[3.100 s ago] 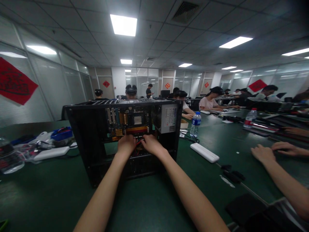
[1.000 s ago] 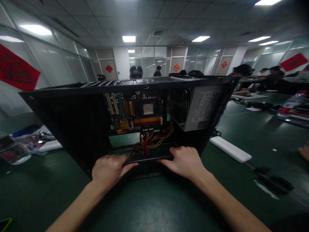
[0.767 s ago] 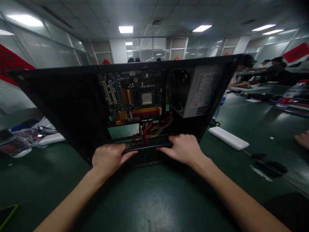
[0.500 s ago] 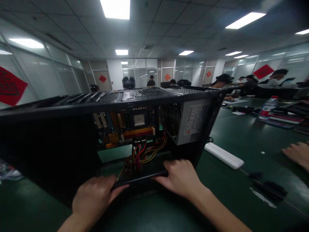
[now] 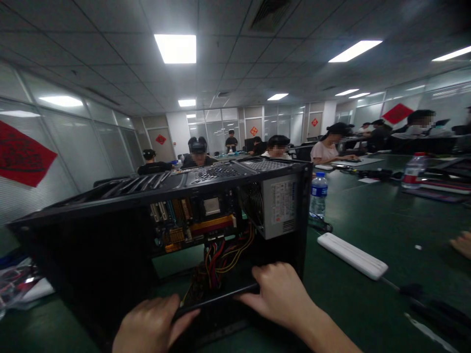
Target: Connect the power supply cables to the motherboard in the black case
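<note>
A black desktop computer case [image 5: 121, 196] stands in front of me with its near side uncovered. Both hands grip its lower near frame bar [image 5: 217, 298]. My left hand [image 5: 150, 323] is closed on the bar's left part, thumb beneath it; my right hand [image 5: 279, 294] holds it farther right the same way. Inside are a motherboard [image 5: 195, 211], a grey power supply [image 5: 279, 206] with a wire-guarded fan, and a bundle of red, yellow and black cables [image 5: 217, 264] hanging near the bar. The fingertips inside the case are partly hidden.
Right of the case are a blue-capped water bottle [image 5: 318, 196], a white power strip [image 5: 352, 256] and a red-capped bottle [image 5: 415, 169] on the green table [image 5: 356, 211]. Plastic-wrapped items [image 5: 22, 284] lie left. Another person's hand [image 5: 461, 244] shows at the right edge. Several people sit beyond.
The case's top edge appears lower and its right side has shifted left, exposing the blue-capped bottle. My view has tilted up. Both hands keep their grip; the other person's hand has moved rightward.
</note>
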`<state>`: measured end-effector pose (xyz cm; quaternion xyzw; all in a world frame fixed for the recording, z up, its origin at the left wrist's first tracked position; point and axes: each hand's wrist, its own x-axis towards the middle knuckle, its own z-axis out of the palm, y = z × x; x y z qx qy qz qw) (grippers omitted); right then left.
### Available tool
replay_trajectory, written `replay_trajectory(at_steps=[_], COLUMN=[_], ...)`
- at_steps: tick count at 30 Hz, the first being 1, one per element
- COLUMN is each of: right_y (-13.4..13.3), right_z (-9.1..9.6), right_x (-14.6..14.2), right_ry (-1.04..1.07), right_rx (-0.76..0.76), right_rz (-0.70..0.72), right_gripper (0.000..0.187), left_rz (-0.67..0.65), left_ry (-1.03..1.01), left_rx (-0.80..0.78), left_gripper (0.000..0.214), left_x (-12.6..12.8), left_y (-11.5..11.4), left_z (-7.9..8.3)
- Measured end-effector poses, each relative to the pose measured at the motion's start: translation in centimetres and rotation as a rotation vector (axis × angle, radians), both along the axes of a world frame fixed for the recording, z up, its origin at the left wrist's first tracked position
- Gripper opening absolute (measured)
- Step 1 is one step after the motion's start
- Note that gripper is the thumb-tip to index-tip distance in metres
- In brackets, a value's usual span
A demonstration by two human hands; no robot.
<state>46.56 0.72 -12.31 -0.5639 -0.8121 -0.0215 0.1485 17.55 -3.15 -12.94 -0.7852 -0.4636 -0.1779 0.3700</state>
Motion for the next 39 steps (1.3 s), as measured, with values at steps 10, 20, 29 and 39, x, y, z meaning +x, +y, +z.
replay_trajectory(at_steps=[10,20,29,39], right_y=[-0.5,-0.5,-0.4,-0.2], right_z=[0.6,0.4,0.2,0.2], right_x=[0.3,0.3,0.3,0.4], right_ry=[-0.033,-0.060,-0.080,-0.105], right_rx=[0.111,0.167,0.227,0.235], right_rz=[0.031,0.025,0.031,0.024], right_gripper=[0.065,0.071,0.075,0.077], left_rz=[0.037,0.082,0.168,0.181], left_ry=[0.049,0.025,-0.041,-0.062], left_rx=[0.022,-0.056,-0.234,-0.269], left_gripper=[0.044,0.051,0.059,0.063], left_x=[0.4,0.9,1.2,1.1], left_y=[-0.3,-0.6,-1.1,-1.1], left_z=[0.5,1.0,1.6,1.5])
